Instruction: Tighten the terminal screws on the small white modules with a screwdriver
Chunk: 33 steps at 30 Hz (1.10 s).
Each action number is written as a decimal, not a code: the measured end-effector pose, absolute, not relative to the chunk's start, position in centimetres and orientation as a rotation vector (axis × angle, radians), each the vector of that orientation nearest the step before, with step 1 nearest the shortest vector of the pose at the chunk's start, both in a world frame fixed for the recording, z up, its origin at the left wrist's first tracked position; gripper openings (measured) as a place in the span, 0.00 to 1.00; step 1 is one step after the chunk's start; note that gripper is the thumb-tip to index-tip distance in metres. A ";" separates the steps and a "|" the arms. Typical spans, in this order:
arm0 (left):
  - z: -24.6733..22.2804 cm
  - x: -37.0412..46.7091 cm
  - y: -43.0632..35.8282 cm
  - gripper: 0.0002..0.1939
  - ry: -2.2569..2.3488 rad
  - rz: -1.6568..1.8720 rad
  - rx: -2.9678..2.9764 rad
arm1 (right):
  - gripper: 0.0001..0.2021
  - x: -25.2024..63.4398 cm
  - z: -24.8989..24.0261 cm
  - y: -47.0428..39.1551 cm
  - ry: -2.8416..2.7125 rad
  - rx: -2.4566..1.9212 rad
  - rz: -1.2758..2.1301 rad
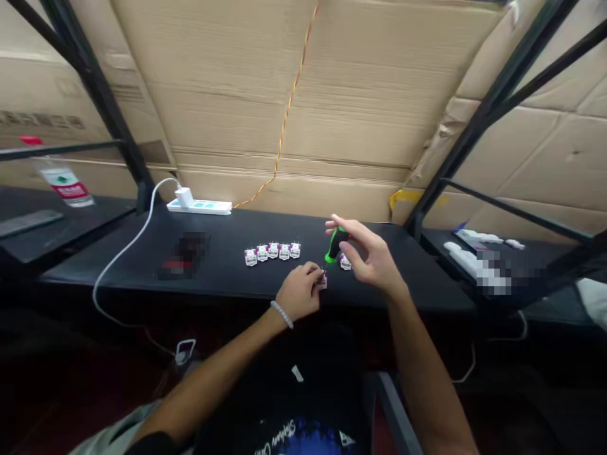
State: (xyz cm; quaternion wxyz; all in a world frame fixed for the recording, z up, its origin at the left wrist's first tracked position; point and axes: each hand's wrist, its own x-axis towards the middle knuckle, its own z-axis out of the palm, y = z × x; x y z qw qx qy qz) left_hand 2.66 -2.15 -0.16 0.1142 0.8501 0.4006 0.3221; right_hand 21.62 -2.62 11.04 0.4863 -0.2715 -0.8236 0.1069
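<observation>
My left hand (300,292), a pale bead bracelet at its wrist, pinches a small white-and-purple module (324,282) near the table's front edge. Its fingers hide much of that piece. A screwdriver (337,242) with a black-and-green handle stands tilted, its shaft running down to the module. The thumb and fingers of my right hand (368,253) are around the handle, the other fingers stretched out. Just right of the screwdriver lies another white-and-purple module (346,261), partly covered by my right hand. Where exactly the tip meets the held module is too small to tell.
Several similar modules (273,251) lie in a row left of my hands on the black table (227,278). Behind them is a white power strip (208,206) with a plugged-in charger and white cable (142,230). A blurred dark object (187,253) lies left. Black metal frame bars (478,126) flank the table.
</observation>
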 end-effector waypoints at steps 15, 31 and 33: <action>-0.3 2.7 -2.2 0.08 1.176 0.955 2.466 | 0.21 21.2 10.4 -2.3 -1.969 -0.700 0.072; -0.3 2.7 -2.3 0.08 1.207 0.938 2.508 | 0.18 21.0 10.6 -2.6 -1.942 -0.703 -0.080; -0.2 2.7 -2.3 0.08 1.199 0.928 2.504 | 0.22 20.9 10.7 -2.8 -1.989 -0.663 0.003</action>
